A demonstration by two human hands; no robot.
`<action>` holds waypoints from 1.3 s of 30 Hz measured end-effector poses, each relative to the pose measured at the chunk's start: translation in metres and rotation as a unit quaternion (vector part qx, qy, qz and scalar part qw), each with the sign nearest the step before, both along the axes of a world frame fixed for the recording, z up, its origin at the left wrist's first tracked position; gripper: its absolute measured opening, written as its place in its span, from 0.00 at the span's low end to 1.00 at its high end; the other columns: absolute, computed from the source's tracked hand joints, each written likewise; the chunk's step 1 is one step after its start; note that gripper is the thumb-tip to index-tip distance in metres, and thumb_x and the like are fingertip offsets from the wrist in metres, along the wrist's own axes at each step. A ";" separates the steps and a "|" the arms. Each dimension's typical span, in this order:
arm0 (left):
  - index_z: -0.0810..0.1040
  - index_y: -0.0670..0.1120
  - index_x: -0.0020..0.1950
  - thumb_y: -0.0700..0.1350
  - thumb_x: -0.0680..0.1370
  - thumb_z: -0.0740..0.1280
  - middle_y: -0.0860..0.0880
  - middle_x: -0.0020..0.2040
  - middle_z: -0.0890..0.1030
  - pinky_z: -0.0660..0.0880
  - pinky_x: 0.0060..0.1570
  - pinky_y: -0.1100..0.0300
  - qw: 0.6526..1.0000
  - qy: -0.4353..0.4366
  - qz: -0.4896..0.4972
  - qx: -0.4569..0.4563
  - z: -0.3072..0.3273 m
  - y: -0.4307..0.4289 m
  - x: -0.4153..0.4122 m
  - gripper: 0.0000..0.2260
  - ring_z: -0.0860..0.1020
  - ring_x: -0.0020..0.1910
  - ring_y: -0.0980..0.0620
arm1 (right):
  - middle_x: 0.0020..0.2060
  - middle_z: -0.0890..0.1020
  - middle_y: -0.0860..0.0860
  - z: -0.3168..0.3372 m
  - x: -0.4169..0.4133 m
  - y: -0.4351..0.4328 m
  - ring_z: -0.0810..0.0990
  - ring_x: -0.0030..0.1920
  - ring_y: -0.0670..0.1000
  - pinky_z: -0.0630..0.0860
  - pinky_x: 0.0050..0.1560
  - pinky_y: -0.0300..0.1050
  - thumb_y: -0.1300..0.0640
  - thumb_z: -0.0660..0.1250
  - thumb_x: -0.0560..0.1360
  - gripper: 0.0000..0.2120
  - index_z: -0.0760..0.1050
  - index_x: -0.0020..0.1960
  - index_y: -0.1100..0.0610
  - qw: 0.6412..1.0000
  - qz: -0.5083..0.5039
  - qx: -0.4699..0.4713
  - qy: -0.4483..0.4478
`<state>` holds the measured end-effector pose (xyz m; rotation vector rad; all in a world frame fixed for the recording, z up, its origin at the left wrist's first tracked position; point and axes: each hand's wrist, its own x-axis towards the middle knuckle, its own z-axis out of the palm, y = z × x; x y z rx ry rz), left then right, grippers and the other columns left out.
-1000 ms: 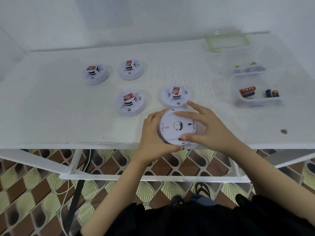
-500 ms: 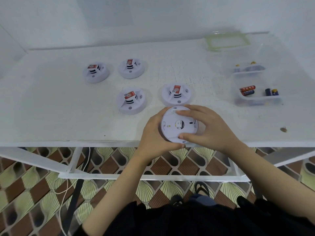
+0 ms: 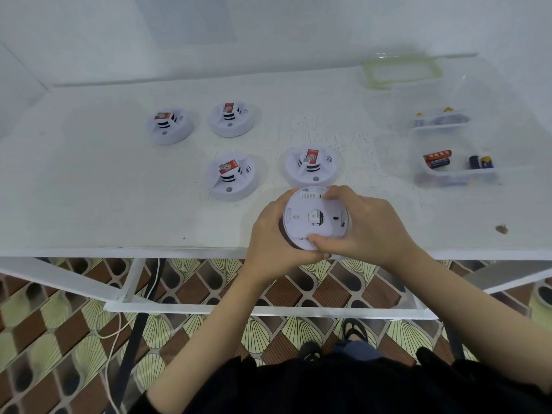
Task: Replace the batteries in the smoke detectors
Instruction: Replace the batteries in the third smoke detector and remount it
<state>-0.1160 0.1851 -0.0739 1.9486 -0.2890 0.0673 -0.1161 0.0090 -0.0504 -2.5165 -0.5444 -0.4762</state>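
White table (image 3: 89, 204) fills the head view, with batteries (image 3: 437, 159) in a clear tub (image 3: 457, 177) toward its right edge. At the near edge an upturned smoke detector (image 3: 313, 219) sits between both hands, flat back facing up. The left hand (image 3: 268, 234) cups its left rim, curled round it. The right hand (image 3: 373, 228) grips the right rim, fingers (image 3: 337, 194) on the far side, thumb on the near. A twist probably opens it, and the tub lies nearer the right hand.

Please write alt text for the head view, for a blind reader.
A person's left hand and right hand grip a round white plastic smoke detector, its flat back facing up, at the near edge of a white table. Four similar detectors with red labels sit beyond; a clear plastic tub at right holds loose batteries.
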 end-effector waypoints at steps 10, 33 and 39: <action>0.69 0.70 0.58 0.50 0.55 0.78 0.66 0.54 0.78 0.77 0.53 0.60 1.000 -0.020 0.002 -0.009 0.003 -0.003 -0.002 0.35 0.77 0.56 0.62 | 0.44 0.81 0.51 -0.002 -0.006 0.005 0.80 0.39 0.54 0.72 0.36 0.40 0.44 0.76 0.63 0.30 0.72 0.58 0.57 0.993 -0.049 0.055 0.087; 0.66 0.61 0.67 0.56 0.55 0.81 0.62 0.65 0.73 0.69 0.64 0.66 0.998 0.016 -0.062 -0.013 0.015 -0.016 0.003 0.44 0.70 0.66 0.64 | 0.60 0.79 0.50 0.018 -0.009 -0.011 0.80 0.57 0.56 0.80 0.45 0.53 0.64 0.56 0.71 0.27 0.68 0.67 0.47 0.685 0.100 0.627 0.356; 0.68 0.61 0.66 0.53 0.55 0.81 0.57 0.64 0.75 0.73 0.63 0.55 0.998 0.014 -0.030 -0.046 0.012 -0.015 0.004 0.41 0.73 0.65 0.59 | 0.59 0.79 0.52 0.013 -0.008 -0.019 0.81 0.54 0.59 0.82 0.38 0.56 0.61 0.59 0.73 0.24 0.70 0.66 0.46 0.714 0.075 0.575 0.393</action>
